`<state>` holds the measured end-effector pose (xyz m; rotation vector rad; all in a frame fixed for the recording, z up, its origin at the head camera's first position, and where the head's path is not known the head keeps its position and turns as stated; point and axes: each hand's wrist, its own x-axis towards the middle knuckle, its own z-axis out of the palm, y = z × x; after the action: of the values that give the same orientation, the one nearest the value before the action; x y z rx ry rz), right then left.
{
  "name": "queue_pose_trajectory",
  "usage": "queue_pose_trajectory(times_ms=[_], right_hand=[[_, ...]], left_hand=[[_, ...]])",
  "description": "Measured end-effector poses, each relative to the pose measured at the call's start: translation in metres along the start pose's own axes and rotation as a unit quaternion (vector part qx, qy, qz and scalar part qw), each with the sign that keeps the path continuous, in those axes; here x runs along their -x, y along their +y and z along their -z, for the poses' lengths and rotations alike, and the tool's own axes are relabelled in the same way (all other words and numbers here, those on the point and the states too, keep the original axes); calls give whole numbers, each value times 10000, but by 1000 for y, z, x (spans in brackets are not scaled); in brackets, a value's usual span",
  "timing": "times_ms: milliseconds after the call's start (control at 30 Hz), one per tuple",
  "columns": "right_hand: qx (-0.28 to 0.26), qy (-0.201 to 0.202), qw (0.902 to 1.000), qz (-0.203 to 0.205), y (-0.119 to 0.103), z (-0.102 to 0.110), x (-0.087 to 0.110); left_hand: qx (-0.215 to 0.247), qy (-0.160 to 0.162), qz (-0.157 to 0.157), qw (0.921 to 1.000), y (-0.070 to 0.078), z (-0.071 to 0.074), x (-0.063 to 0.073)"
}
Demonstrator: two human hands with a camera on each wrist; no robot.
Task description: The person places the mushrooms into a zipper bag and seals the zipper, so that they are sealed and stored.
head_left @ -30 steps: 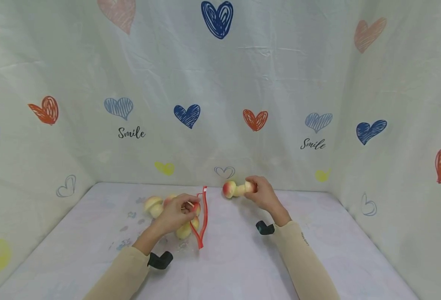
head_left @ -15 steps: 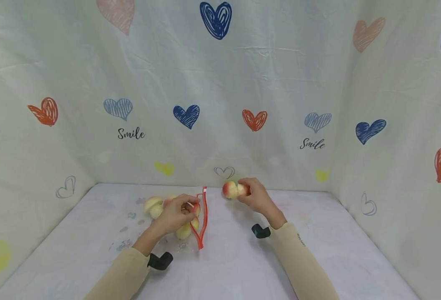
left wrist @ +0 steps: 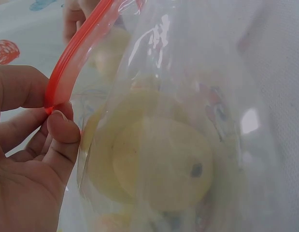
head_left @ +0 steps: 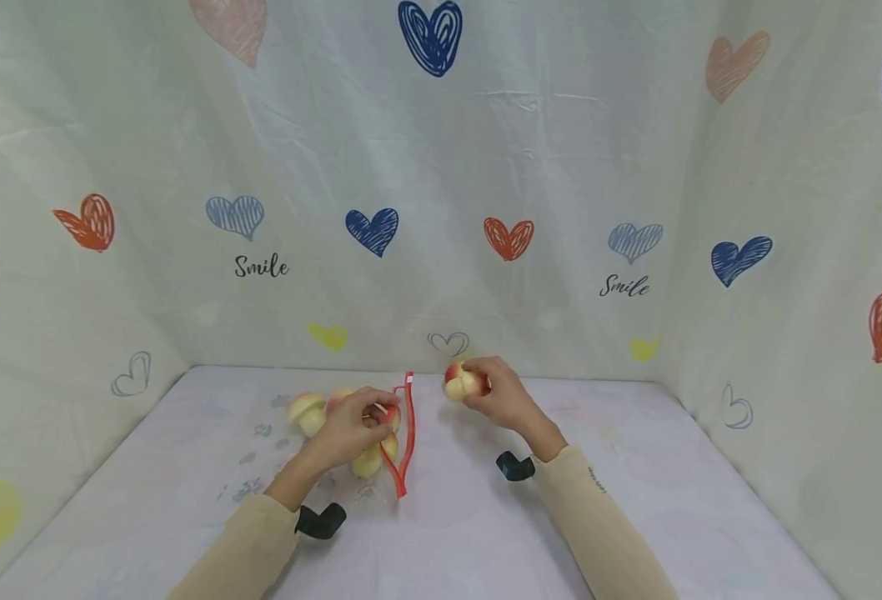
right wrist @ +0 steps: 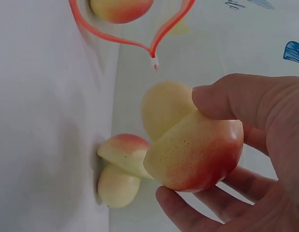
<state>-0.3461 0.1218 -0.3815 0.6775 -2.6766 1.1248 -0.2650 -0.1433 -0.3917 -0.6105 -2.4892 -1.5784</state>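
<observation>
My left hand (head_left: 353,429) pinches the red zip edge (left wrist: 74,55) of a clear zip-lock bag (left wrist: 255,159) between thumb and fingers. The bag's mouth gapes toward the right. Several red-and-yellow toy mushrooms (head_left: 307,414) are in the bag, partly hidden by that hand in the head view. My right hand (head_left: 507,398) grips a toy mushroom (right wrist: 197,152) by its speckled cap, with its pale stem pointing away from the palm. Just behind the held one, a second loose toy mushroom (right wrist: 125,150) lies on the table near the back.
A white patterned cloth covers the table (head_left: 456,533). Right behind its far edge hangs a white curtain (head_left: 441,300) printed with hearts, which also closes in both sides. Each wrist carries a black camera mount (head_left: 321,521).
My right hand has moved left with its toy mushroom, which now overlaps the loose one in the head view, and has turned it. The left hand and bag have stayed put.
</observation>
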Motion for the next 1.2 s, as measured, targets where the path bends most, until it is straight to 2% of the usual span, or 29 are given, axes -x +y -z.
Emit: queue_pose_trajectory(times_ms=[333,500,567,833,1200], right_hand=[[52,-194,9998,80,-8,-11,3],[-10,-224,9986,486,-11,-15,3],[-3,-240,9977,630,-11,-17,3],[66,-377,9962,782,-15,-22,5],[127,-548,9941,929,-20,-26,9]], left_hand=[[128,3,-6,9999,-8,2,-1],[85,-4,18,10000,-6,2,-1],[69,-21,15,10000,-2,1,0],[79,-78,5,9999,29,6,9],[108,-81,31,9999,30,6,9]])
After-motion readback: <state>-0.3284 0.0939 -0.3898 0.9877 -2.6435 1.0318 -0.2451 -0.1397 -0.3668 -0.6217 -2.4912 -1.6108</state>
